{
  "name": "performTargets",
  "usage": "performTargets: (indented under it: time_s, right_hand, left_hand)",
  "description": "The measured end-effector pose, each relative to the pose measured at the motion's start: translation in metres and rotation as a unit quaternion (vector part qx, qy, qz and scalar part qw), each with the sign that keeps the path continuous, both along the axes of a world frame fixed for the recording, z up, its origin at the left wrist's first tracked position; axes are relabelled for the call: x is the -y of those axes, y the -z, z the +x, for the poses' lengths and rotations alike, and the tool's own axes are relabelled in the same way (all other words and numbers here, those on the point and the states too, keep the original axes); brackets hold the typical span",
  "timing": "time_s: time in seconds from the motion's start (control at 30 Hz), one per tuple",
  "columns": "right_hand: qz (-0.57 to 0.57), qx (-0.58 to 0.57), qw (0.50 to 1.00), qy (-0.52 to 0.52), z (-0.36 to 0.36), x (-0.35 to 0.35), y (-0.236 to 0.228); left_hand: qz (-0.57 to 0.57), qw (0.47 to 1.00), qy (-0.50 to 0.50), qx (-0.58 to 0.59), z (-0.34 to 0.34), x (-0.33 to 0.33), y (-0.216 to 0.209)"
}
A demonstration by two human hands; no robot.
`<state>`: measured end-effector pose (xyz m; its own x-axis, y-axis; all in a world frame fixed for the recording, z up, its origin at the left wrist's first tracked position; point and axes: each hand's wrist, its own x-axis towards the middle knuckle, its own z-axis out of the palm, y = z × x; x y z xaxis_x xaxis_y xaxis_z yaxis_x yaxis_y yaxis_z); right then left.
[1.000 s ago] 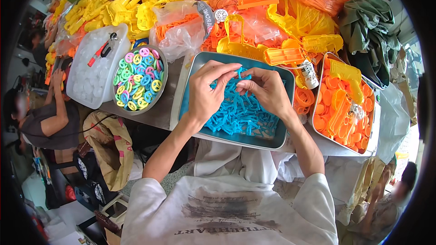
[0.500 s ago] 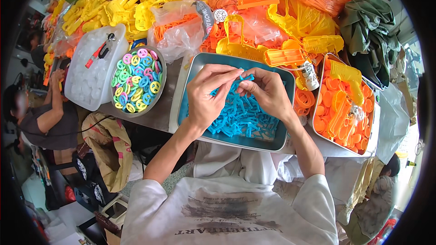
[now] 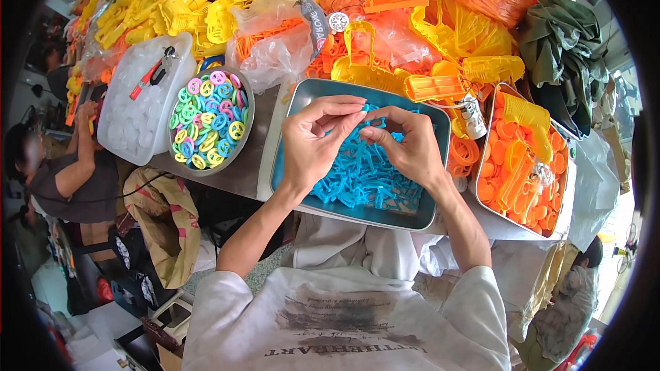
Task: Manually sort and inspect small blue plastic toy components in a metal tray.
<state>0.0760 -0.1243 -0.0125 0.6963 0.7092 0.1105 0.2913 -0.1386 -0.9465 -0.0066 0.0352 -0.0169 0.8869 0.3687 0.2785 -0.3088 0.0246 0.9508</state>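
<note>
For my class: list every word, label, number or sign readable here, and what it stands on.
I won't copy wording, but print shows here:
Pale shirt: large dark lettering; smaller lines above, too small to read.
Grey band on the clear bag: lettering, turned sideways.
Brown sack: reddish marks, unclear.
White cylinder: dark print, too small to read.

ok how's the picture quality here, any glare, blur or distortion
Head view: table edge bends, black rim cuts the corners; head view: far right washed out, clear bag shiny; head view: hands and blue bits look fairly sharp.
</note>
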Motion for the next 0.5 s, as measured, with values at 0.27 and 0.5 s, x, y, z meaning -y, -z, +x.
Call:
performTargets:
  time_s: [0.27, 0.5]
  right_hand:
    - [0.039, -0.024, 0.999, 0.004, 0.0017, 0.0019, 0.0067]
    - [0.038, -0.053, 0.998, -0.014, -0.0005, 0.0011, 0.0029]
  left_hand:
    - [0.007, 1.000, 0.021, 0.008, -0.0016, 0.0009, 0.0006]
    - [-0.022, 1.000, 0.018, -0.007, -0.0025, 0.0002, -0.0004]
